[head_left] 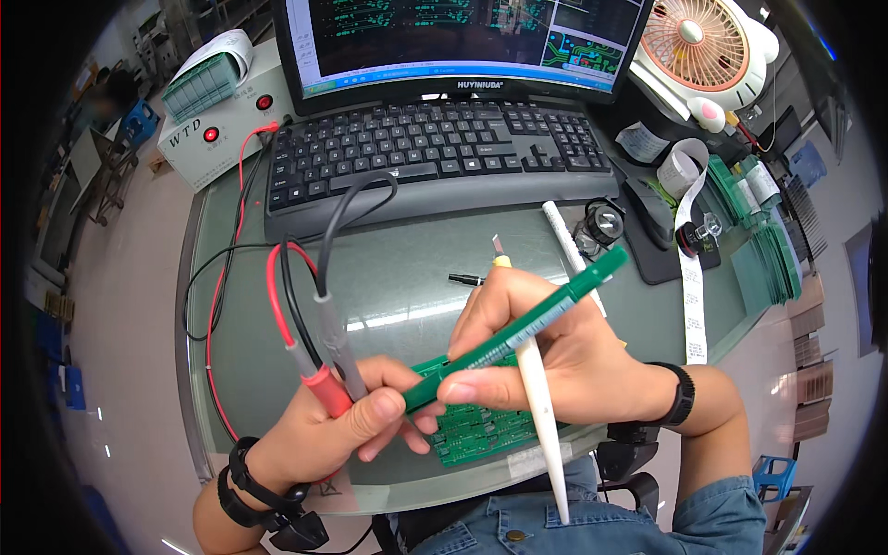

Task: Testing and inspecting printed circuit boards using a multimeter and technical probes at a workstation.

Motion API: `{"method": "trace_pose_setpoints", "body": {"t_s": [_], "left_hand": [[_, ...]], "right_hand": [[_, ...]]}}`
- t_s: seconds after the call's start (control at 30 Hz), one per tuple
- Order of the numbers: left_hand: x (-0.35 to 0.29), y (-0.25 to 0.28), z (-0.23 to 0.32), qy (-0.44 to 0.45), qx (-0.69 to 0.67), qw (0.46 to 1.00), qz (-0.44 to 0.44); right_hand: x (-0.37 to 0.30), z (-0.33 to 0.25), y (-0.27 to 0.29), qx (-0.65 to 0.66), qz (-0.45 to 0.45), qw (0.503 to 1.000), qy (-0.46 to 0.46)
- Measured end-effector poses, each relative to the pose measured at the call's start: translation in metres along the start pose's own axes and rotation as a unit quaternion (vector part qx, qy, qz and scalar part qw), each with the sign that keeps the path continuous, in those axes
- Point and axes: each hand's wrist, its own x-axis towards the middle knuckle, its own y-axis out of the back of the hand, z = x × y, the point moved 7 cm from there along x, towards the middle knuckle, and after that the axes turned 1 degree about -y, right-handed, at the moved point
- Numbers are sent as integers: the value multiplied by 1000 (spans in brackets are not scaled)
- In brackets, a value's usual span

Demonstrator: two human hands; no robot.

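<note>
Screening circuit board [481, 439], perhaps several — hands [592, 370], green pen [518, 329], keyboard [407, 148] beyond

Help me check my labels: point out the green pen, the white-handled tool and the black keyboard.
Green pen [529, 322], head view: middle of its barrel.
White-handled tool [543, 414], head view: middle of its handle.
Black keyboard [435, 154], head view: its keys.

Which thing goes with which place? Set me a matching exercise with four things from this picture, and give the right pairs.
Things
1. keyboard
2. fan
3. green pen
4. circuit board

Places
A. held in the right hand
B. flat on the desk, near the person's edge
C. to the right of the monitor
D. just below the screen, black

Pairs: 1-D, 2-C, 3-A, 4-B
</note>
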Motion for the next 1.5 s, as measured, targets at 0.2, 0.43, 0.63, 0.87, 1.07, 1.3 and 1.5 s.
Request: {"method": "trace_pose_setpoints", "body": {"t_s": [0.2,0.43,0.63,0.87,1.07,1.3,1.5], "left_hand": [[-1,1,-6,10,-12,1000,-27],[10,15,-8,9,-65,997,47],[16,15,-14,26,-42,998,44],[14,16,-17,38,-31,998,29],[13,16,-18,52,-32,998,27],[12,16,-19,71,-24,997,34],[12,16,-18,71,-23,996,38]], "right_hand": [[-5,9,5,-36,15,998,49],[-24,31,20,31,-42,998,43],[-31,35,-8,-71,-187,977,78],[-32,46,23,-130,40,989,63],[-31,51,22,-167,42,983,66],[-31,53,20,-184,41,980,66],[-30,52,19,-190,37,979,62]]}}
